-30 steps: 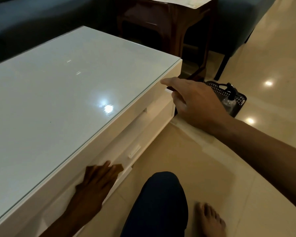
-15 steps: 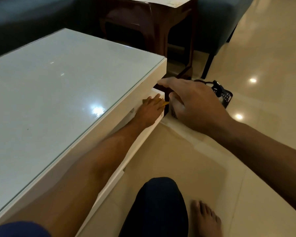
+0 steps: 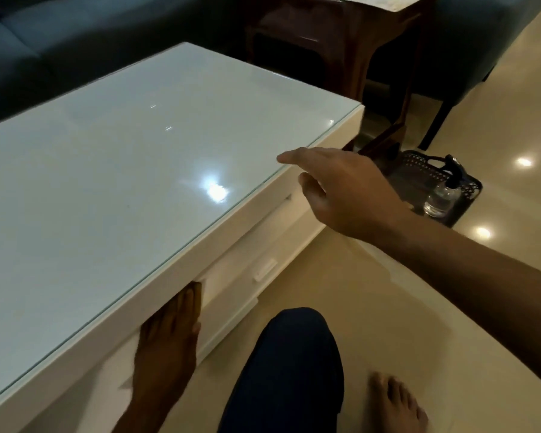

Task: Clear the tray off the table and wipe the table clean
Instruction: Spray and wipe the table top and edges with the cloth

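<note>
- Tray (image 3: pixel 431 185) is off the bench (image 3: pixel 138 170) and sits on the floor (image 3: pixel 372 307) past the bench's far right corner, a clear pump bottle (image 3: pixel 442 198) standing in it. First half of the job looks done.
- My right hand (image 3: pixel 347 192) hangs just over the bench's near edge, index finger pointing left, other fingers loose, gripping nothing. Half a second ago it was lower, level with the drawer (image 3: pixel 247 264) front near the corner; it has come up and over toward the glass top.
- My left hand (image 3: pixel 169 332) lies flat against the bench front under the rim, fingers straight, fingertips tucked under the lip beside the drawer. Half a second ago that arm was stretched far along the front, nearly meeting my right hand at the corner; it has drawn back toward me.
- A small tan patch shows at the left fingertips. Cloth or just shadow, I cannot tell. No cloth is plainly in view anywhere.
- Bench top is bare and glossy, with a bright lamp glare; no crumbs or smears I can make out.
- Read: the reach along the front is finished and both hands are regrouping. Wiping has not begun, and I judge a cloth is still needed first.
- Watch: my knee (image 3: pixel 294 354) and bare foot (image 3: pixel 394 404) sit close to the drawer's swing.
</note>
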